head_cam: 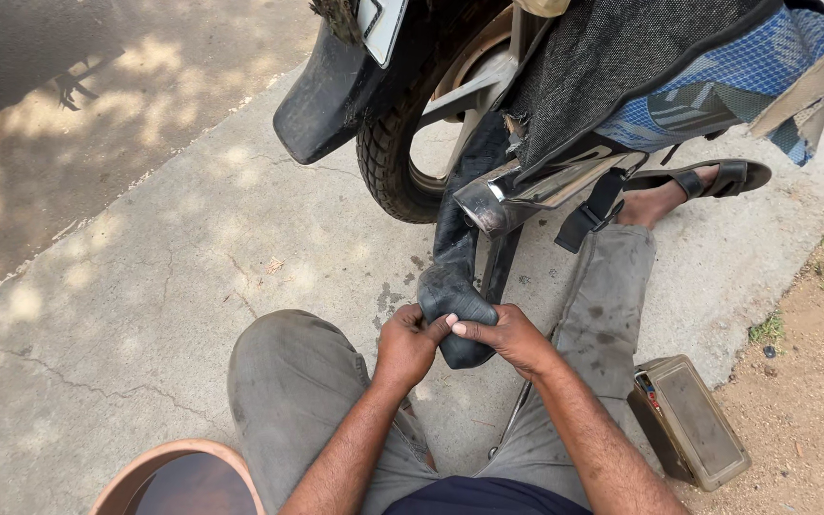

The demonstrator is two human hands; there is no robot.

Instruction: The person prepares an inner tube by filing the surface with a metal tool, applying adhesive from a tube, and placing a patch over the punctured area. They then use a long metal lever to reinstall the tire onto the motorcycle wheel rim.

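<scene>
Hands: left hand (405, 341) and right hand (507, 339) are both gripping a folded black inner tube (458, 286) between the knees, fingers closed tight on its lower bend.
Tube: it is hanging down from the rear wheel (391, 157) of a motorbike and passing just beside the chrome exhaust pipe (536, 191).
Ground: a cracked concrete slab (145, 286) is lying in dappled shade, with asphalt at the upper left and bare dirt (813, 401) with small weeds on the right.
Person: they are sitting in grey trousers (288, 381), one foot in a dark sandal (708, 179) stretched out under the bike.
Basin: a round orange basin (166, 456) is sitting at the lower left, holding dark water.
Box: a flat olive-brown rectangular box (693, 420) is lying shut beside the right leg; its contents are hidden.
Bike cover: a blue patterned cloth (717, 81) is draping over the seat.
</scene>
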